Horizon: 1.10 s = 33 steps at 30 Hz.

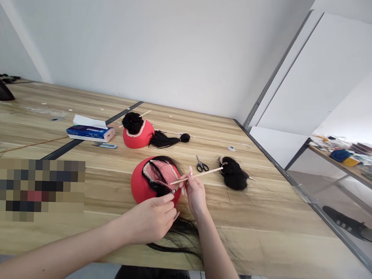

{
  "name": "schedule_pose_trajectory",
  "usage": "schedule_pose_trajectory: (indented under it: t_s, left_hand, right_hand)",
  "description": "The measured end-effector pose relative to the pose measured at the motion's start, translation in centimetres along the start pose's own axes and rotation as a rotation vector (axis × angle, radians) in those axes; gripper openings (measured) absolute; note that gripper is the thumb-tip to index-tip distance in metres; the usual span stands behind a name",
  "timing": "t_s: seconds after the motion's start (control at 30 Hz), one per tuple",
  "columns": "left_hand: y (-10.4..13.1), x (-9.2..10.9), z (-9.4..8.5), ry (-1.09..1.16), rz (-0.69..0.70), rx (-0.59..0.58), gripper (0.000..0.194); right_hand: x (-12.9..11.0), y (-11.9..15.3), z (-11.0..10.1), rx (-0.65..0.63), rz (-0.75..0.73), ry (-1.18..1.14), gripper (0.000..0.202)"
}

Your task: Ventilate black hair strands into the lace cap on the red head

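left hand (152,219) pinching black hair (179,233), fingertips hidden | right hand (194,192) gripping wooden stick (200,174) | blurred patch (41,189) unreadable

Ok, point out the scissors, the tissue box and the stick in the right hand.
scissors (201,165), head view, on the crossing of the blades.
tissue box (90,132), head view, on its blue side.
stick (203,173), head view, mid-shaft, beyond the right hand (195,193).

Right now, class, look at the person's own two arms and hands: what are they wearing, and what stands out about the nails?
Both forearms are bare, with no sleeves in view. The left hand and right hand wear no gloves. The nails are long, pale and pointed. No rings, watch or bracelet can be made out.
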<state>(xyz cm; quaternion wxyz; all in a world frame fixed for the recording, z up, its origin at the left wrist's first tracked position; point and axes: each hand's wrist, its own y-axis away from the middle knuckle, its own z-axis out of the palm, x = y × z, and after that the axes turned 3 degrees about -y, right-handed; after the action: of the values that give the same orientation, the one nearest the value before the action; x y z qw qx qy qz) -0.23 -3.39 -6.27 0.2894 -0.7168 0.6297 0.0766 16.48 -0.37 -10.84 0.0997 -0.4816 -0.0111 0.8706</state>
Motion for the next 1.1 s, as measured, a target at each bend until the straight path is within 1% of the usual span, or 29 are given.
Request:
schedule_pose_trajectory:
  t_s: [0.17,0.23,0.33,0.4,0.5,0.7,0.9,1.1]
  left_hand:
    - [0.1,-0.2,0.4,0.060,0.031,0.085,0.023]
    - [0.2,-0.2,0.7,0.107,0.003,0.117,0.025]
    - [0.6,0.2,1.1,0.171,-0.084,0.149,0.030]
    - [0.8,0.4,1.3,0.203,-0.129,0.144,0.032]
    - [1.1,0.7,1.4,0.224,-0.159,0.126,0.031]
    - [1.1,0.4,1.2,0.291,-0.221,0.121,0.030]
    - [0.7,0.5,1.6,0.284,-0.256,0.118,0.028]
    - [0.6,0.8,2.0,0.274,-0.282,0.130,0.030]
  right_hand:
    - [-0.1,0.0,0.0,0.013,0.007,0.030,0.040]
    - [-0.1,0.0,0.0,0.014,0.002,0.050,0.039]
    - [-0.1,0.0,0.0,0.004,-0.014,0.071,0.040]
    - [-0.1,0.0,0.0,0.013,-0.022,0.082,0.041]
    - [0.0,0.0,0.0,0.026,-0.037,0.098,0.042]
    - [0.0,0.0,0.1,0.011,-0.075,0.129,0.042]
    - [-0.4,0.0,0.4,0.026,-0.030,0.164,0.045]
    - [-0.2,-0.2,0.2,0.018,-0.039,0.148,0.043]
